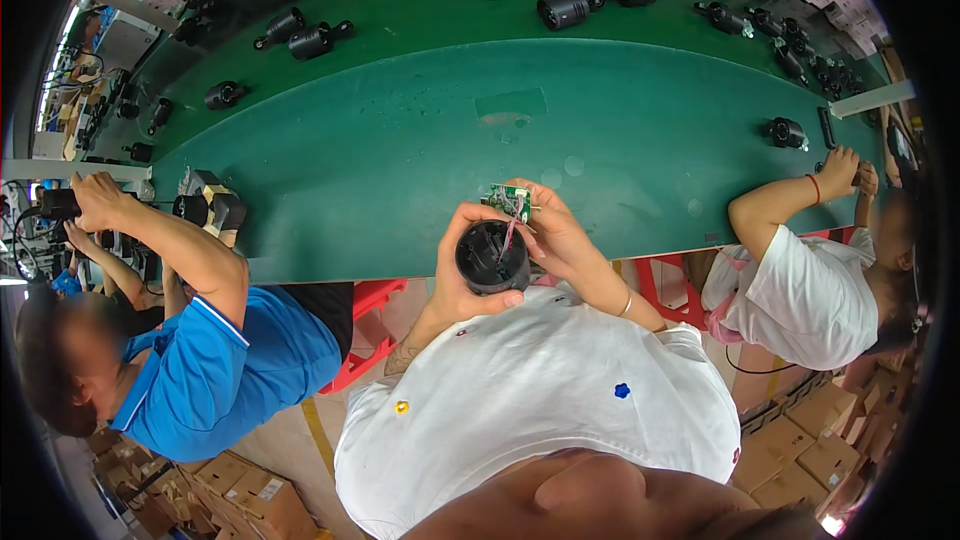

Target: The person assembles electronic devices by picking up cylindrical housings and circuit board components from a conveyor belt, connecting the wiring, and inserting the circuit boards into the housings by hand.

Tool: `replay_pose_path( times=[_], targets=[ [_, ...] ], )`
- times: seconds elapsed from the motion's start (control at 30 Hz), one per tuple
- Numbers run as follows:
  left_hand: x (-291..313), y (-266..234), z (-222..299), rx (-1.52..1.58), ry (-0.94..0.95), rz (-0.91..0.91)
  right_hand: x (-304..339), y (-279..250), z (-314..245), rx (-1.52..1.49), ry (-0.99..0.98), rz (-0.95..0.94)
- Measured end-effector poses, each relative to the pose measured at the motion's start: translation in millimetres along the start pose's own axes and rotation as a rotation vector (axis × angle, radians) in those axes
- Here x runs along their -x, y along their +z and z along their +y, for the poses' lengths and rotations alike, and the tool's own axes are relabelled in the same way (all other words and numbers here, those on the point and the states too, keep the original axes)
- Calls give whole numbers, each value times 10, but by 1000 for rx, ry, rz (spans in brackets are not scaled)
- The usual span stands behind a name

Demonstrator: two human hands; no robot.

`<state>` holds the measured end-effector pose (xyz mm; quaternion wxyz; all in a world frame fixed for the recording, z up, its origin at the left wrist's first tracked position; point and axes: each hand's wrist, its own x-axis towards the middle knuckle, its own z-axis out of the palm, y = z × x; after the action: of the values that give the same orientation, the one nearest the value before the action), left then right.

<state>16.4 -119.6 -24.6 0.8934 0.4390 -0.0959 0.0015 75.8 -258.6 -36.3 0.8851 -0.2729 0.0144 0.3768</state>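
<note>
My left hand (452,280) is wrapped round a black cylindrical housing (490,262), its hollow end facing up toward me. At the housing's far side, a small green circuit board (507,200) is pinched between the fingers of my right hand (562,238). Thin reddish and pale wires (509,236) run from the board down into the housing. Both hands are close together in front of my chest, just over the near edge of the green worktable (400,180). My right fingertips are partly hidden behind the board.
Beyond the worktable, a darker green belt carries several black cylindrical units (565,10), some with boards attached. One unit (785,132) lies at the right. A co-worker in blue (230,360) sits at my left, another in white (810,290) at my right. Cardboard boxes (800,450) stand behind.
</note>
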Motion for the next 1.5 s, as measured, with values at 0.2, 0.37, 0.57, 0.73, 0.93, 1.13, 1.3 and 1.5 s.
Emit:
replay_pose_path(
  times=[0.2,0.37,0.57,0.73,0.93,1.13,1.3,1.5],
  targets=[
    [-11,2,133,-207,-257,4,-47,-97,-35,199,-381,239],
    [-4,-42,121,-351,-347,-181,-28,-58,-283,543,-604,135],
    [37,-21,89,-425,-221,-171,15,-52,-412,793,-766,138],
    [25,-8,156,-463,-151,-186,89,-56,-547,1071,-847,99],
    [-18,-75,202,-657,-176,-301,173,75,-694,1365,-805,-14],
    [-13,-31,164,-602,-190,-149,206,237,-650,1332,-831,119],
    [-39,59,144,-555,-178,18,235,324,-576,1206,-902,167],
    [-98,141,98,-648,-64,114,244,371,-579,1370,-1024,21]
  ],
)
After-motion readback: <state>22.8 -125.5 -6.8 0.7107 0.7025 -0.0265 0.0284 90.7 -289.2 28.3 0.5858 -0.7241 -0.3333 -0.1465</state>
